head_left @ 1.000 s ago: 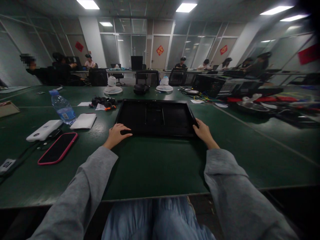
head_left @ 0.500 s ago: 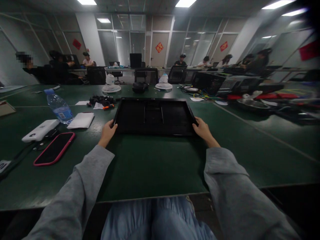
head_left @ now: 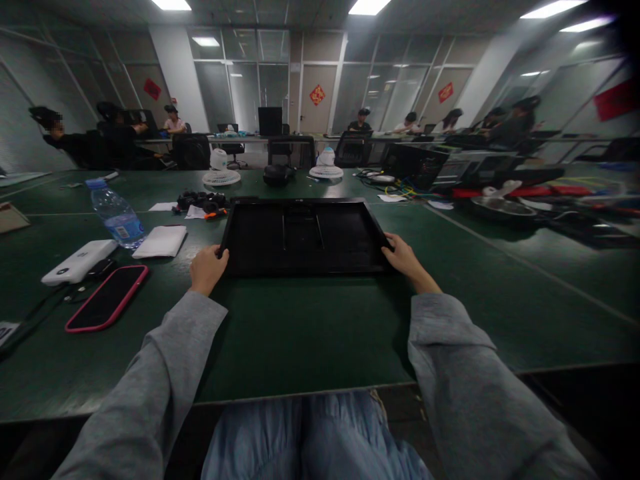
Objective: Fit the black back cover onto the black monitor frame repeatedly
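Note:
A wide black tray-like panel (head_left: 255,233) with a raised rim lies in front of me on the green table. Two thin parallel bars and a darker bracket-like part stand out near its middle; its exact kind cannot be made out. My left hand (head_left: 207,268) is closed around the left edge, thumb on the rim and fingers outside it. At the right edge, my right hand (head_left: 401,260) grips the same panel, its thumb on top. The fingertips under the panel are hidden.
On the left are a phone in a pink case (head_left: 107,299), a white power bank (head_left: 79,262), a folded white paper (head_left: 161,241) and a water bottle (head_left: 117,217). Two white fans (head_left: 326,167) stand behind. Cables and a pan (head_left: 503,207) lie right. People sit farther back.
The panel has shifted slightly left and toward me, its left end more than its right. My left hand has moved left with it; my right hand has barely moved.

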`<state>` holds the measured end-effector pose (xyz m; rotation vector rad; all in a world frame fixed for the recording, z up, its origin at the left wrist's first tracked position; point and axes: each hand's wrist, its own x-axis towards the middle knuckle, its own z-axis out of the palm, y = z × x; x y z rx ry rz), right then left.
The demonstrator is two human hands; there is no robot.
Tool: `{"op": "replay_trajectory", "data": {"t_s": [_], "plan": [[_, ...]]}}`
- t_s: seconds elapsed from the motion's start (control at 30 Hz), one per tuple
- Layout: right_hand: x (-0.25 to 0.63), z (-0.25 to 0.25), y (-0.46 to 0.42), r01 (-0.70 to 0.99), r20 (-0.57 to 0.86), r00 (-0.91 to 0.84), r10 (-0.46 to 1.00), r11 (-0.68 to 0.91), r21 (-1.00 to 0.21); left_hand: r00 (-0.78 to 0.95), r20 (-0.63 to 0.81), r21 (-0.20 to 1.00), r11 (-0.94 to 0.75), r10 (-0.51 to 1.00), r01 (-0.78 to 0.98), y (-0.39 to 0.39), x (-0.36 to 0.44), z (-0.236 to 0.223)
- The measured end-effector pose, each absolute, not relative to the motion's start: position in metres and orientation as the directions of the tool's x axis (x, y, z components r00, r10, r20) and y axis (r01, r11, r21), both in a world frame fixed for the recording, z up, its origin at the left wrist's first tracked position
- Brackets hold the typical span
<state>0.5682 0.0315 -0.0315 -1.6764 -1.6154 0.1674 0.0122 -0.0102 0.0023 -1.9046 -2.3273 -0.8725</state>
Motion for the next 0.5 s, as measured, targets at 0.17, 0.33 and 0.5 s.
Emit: {"op": "replay_trajectory", "data": {"t_s": [0.17, 0.33, 0.5], "plan": [[0.56, -0.032, 0.029, 0.798, 0.435, 0.206, 0.877, 0.107, -0.593, -0.21, 0.359, 0.366, 0.07, 0.91, 0.928, -0.009, 0.013, -0.001], [0.554, -0.034, 0.028, 0.81, 0.473, 0.227, 0.851, 0.105, -0.577, -0.223, 0.331, 0.453, 0.053, 0.917, 0.89, -0.005, 0.011, -0.006], [0.554, -0.032, 0.028, 0.823, 0.465, 0.21, 0.86, 0.101, -0.559, -0.335, 0.281, 0.506, 0.158, 0.9, 0.848, -0.008, 0.011, 0.0]]}}
